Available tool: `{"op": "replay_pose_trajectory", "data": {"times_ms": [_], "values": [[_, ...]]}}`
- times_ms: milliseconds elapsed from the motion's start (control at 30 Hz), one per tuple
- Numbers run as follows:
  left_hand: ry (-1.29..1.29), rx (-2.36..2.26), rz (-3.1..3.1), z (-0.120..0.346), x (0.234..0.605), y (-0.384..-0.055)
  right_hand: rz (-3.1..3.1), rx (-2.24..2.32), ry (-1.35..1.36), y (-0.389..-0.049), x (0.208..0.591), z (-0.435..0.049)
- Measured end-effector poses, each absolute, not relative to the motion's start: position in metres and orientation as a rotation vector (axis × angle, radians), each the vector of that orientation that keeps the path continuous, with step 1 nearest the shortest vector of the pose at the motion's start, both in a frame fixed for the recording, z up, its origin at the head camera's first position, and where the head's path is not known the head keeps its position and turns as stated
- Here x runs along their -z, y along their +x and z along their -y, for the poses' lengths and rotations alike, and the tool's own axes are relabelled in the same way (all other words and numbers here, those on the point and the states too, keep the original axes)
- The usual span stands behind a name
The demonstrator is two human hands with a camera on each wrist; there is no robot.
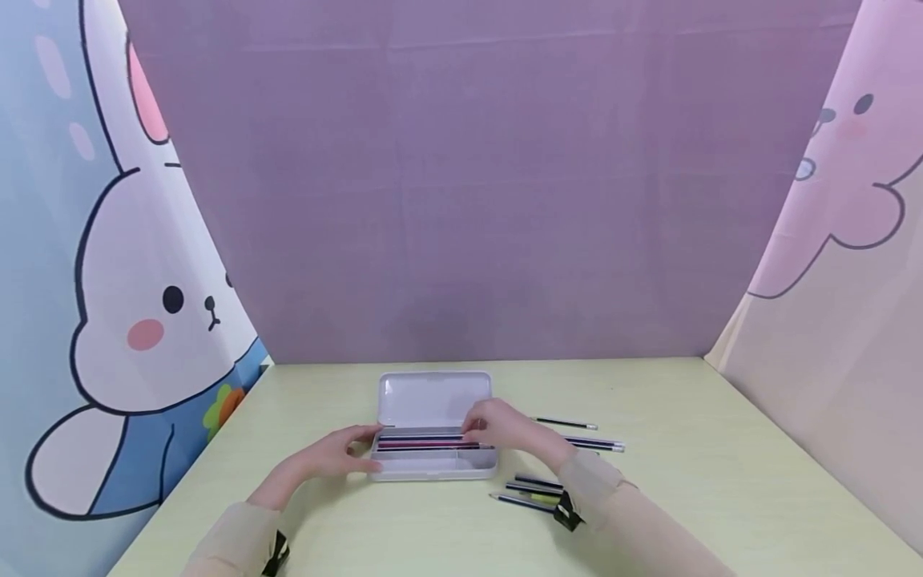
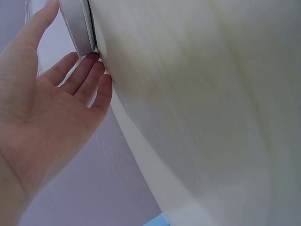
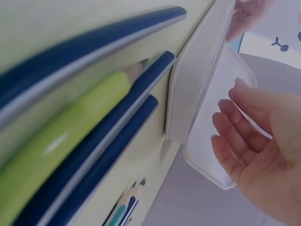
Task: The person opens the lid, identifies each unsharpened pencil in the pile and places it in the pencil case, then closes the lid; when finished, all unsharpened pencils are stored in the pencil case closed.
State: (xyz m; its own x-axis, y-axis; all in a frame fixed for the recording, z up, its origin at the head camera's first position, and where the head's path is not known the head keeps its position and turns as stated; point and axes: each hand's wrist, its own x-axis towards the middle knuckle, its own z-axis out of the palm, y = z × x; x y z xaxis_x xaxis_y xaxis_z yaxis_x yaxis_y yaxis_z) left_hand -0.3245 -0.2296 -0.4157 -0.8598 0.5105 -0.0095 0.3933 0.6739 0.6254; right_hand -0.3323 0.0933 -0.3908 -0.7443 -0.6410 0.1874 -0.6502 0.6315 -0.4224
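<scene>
A white pencil case (image 1: 414, 466) lies on the table with its lid (image 1: 435, 398) raised behind it. Several dark and reddish pencils (image 1: 421, 441) lie lengthwise in its rear compartment. My left hand (image 1: 333, 453) holds the left end, thumb at the front corner and fingers at the back; the left wrist view shows the fingertips against the case wall (image 2: 77, 26). Over the right part of the pencils hovers my right hand (image 1: 505, 425), fingers loosely bent. Nothing shows between those fingers in the right wrist view; whether they touch the pencils I cannot tell.
Right of the case lie several dark pencils (image 1: 594, 444), some with white ends. Nearer the front, by the right forearm, are more dark pencils (image 1: 532, 487) and a lime-green pencil (image 3: 61, 136). A purple backdrop (image 1: 461, 200) rises behind the table (image 1: 404, 537).
</scene>
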Motion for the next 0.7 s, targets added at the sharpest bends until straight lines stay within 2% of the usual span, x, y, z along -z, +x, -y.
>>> {"op": "replay_pose_trajectory", "data": {"times_ms": [700], "values": [[0.759, -0.97, -2.7, 0.23, 0.416, -0.323, 2.695, -0.824, 1.147, -0.302, 0.377, -0.144]]}}
